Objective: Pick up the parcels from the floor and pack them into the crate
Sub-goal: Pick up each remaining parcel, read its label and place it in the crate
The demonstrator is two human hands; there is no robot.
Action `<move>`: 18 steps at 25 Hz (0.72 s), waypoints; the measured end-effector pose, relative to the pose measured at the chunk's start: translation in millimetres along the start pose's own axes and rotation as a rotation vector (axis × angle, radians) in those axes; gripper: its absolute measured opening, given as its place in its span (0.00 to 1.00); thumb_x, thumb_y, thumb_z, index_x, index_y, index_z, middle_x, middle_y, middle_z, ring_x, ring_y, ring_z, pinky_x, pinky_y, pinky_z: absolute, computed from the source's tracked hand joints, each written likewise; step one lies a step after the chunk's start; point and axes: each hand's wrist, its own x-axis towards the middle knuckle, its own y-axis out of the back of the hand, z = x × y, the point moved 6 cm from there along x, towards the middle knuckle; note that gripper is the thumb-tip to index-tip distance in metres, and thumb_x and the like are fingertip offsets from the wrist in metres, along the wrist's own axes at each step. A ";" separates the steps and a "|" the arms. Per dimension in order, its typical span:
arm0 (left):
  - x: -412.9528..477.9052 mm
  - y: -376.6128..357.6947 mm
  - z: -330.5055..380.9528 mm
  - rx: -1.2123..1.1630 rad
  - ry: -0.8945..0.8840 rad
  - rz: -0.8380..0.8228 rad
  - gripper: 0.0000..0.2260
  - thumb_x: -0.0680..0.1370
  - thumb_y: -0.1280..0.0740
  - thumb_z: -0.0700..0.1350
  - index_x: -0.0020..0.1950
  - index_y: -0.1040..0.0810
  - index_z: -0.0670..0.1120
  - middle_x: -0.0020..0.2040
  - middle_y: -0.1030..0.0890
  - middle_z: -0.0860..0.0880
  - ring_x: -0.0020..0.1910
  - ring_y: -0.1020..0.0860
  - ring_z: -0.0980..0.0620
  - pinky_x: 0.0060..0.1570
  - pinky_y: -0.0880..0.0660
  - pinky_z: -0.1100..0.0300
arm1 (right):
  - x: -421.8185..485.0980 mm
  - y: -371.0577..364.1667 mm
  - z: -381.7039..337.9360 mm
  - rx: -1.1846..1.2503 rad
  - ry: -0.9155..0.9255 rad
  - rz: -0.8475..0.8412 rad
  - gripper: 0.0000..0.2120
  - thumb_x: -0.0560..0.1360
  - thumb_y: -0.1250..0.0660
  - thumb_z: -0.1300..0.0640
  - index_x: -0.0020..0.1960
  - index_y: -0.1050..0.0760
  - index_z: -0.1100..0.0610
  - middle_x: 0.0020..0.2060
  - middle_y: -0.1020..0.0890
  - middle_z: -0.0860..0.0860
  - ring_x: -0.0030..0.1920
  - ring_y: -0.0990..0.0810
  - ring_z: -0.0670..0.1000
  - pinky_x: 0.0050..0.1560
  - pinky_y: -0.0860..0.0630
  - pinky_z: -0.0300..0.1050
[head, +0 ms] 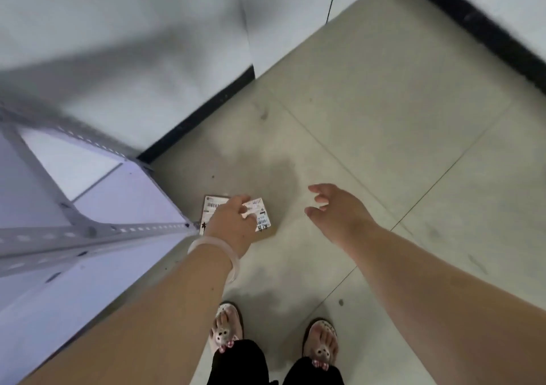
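- Parcel (pixel 261 217): flat, with white barcode labels, low at the floor (pixel 384 118), just beside the foot of the metal shelf rack (pixel 88 231) and near the corner where the dark skirting (pixel 201 115) ends.
- Left hand (pixel 233 222), a pale bangle (pixel 212 247) on its wrist, covers the parcel's middle with bent fingers; the blur hides whether it grips yet.
- Right hand (pixel 334 210) hovers well apart to the right, fingers spread loosely, holding nothing.
- A sound lift would probably need the thumb under one edge and the fingers over the opposite one, since a flat packet gives little to pinch.
- The right hand could support the free side, and the lift should draw away from the rack's post.
- The floor is pale tile with thin joints, scuffed and smudged, with a darker patch beyond the parcel.
- Slippers (pixel 227 331) stand at the near edge, white walls close the corner, and no crate shows.
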 end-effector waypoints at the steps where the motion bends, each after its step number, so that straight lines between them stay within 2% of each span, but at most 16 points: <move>1: 19.5 -15.7 -25.5 -0.003 0.034 -0.010 0.17 0.78 0.36 0.41 0.66 0.27 0.49 0.56 0.22 0.48 0.52 0.23 0.48 0.58 0.28 0.57 | 22.0 -28.7 17.3 -0.003 -0.022 -0.026 0.23 0.76 0.35 0.54 0.70 0.33 0.46 0.64 0.25 0.47 0.60 0.23 0.49 0.61 0.25 0.49; 4: 72.9 -58.4 -96.4 -0.046 0.112 -0.014 0.19 0.77 0.36 0.39 0.68 0.28 0.47 0.60 0.23 0.45 0.58 0.24 0.46 0.64 0.30 0.53 | 80.6 -107.3 63.5 0.005 -0.060 -0.047 0.27 0.76 0.36 0.53 0.73 0.38 0.44 0.67 0.28 0.50 0.63 0.25 0.51 0.63 0.26 0.50; 7: 110.7 -91.9 -148.3 -0.030 0.154 -0.017 0.21 0.78 0.37 0.40 0.72 0.32 0.47 0.66 0.26 0.47 0.65 0.27 0.46 0.64 0.35 0.59 | 124.3 -173.9 96.7 0.024 -0.087 -0.094 0.28 0.78 0.38 0.54 0.75 0.42 0.43 0.71 0.33 0.49 0.68 0.29 0.50 0.66 0.33 0.41; 8: 119.6 -102.0 -158.8 -0.028 0.162 -0.032 0.23 0.78 0.38 0.40 0.73 0.34 0.47 0.68 0.27 0.48 0.66 0.28 0.46 0.64 0.36 0.59 | 134.6 -190.6 103.2 0.046 -0.092 -0.116 0.27 0.78 0.39 0.55 0.75 0.42 0.44 0.69 0.31 0.47 0.67 0.29 0.48 0.63 0.35 0.36; 10: 137.8 -123.5 -176.8 -0.054 0.161 -0.059 0.24 0.79 0.39 0.38 0.74 0.37 0.48 0.69 0.30 0.48 0.67 0.30 0.47 0.65 0.36 0.60 | 155.7 -222.9 113.0 0.111 -0.085 -0.151 0.23 0.79 0.42 0.59 0.73 0.36 0.46 0.55 0.28 0.39 0.57 0.28 0.44 0.52 0.37 0.31; 11: 146.4 -131.4 -182.3 -0.068 0.155 -0.064 0.24 0.79 0.39 0.37 0.74 0.37 0.49 0.68 0.30 0.49 0.67 0.30 0.48 0.64 0.38 0.62 | 163.7 -234.7 113.3 0.137 -0.074 -0.164 0.22 0.80 0.43 0.61 0.72 0.36 0.46 0.51 0.29 0.39 0.55 0.29 0.43 0.51 0.38 0.31; 12: 153.8 -138.8 -187.7 -0.091 0.164 -0.074 0.25 0.79 0.40 0.37 0.75 0.39 0.49 0.68 0.31 0.51 0.67 0.32 0.50 0.64 0.40 0.63 | 171.4 -245.9 113.9 0.158 -0.063 -0.178 0.22 0.80 0.44 0.60 0.72 0.37 0.45 0.52 0.29 0.39 0.56 0.29 0.44 0.52 0.37 0.32; 13: 157.6 -144.3 -190.4 -0.124 0.188 -0.089 0.26 0.79 0.40 0.37 0.76 0.41 0.50 0.68 0.33 0.53 0.68 0.34 0.52 0.66 0.42 0.63 | 177.5 -255.5 115.8 0.179 -0.065 -0.183 0.23 0.81 0.43 0.59 0.74 0.39 0.45 0.57 0.28 0.39 0.59 0.28 0.45 0.55 0.36 0.34; 15: 160.8 -148.9 -194.5 -0.183 0.263 -0.097 0.29 0.79 0.41 0.39 0.78 0.48 0.51 0.75 0.39 0.51 0.73 0.39 0.50 0.71 0.45 0.57 | 184.1 -263.1 121.9 0.243 -0.092 -0.124 0.23 0.80 0.42 0.56 0.74 0.39 0.44 0.66 0.26 0.46 0.62 0.25 0.50 0.59 0.31 0.41; 16: 160.1 -148.2 -194.4 -0.197 0.288 -0.083 0.30 0.80 0.40 0.40 0.78 0.49 0.52 0.76 0.41 0.50 0.74 0.41 0.49 0.72 0.46 0.56 | 183.2 -260.1 125.8 0.272 -0.118 -0.070 0.21 0.80 0.41 0.55 0.72 0.36 0.45 0.65 0.25 0.49 0.60 0.24 0.52 0.58 0.29 0.42; 18: 152.9 -141.1 -184.0 -0.217 0.282 -0.048 0.26 0.80 0.39 0.42 0.77 0.43 0.52 0.72 0.37 0.50 0.69 0.35 0.49 0.69 0.41 0.58 | 175.1 -244.6 130.7 0.316 -0.164 0.027 0.17 0.79 0.40 0.52 0.68 0.31 0.44 0.61 0.22 0.51 0.56 0.22 0.52 0.52 0.29 0.41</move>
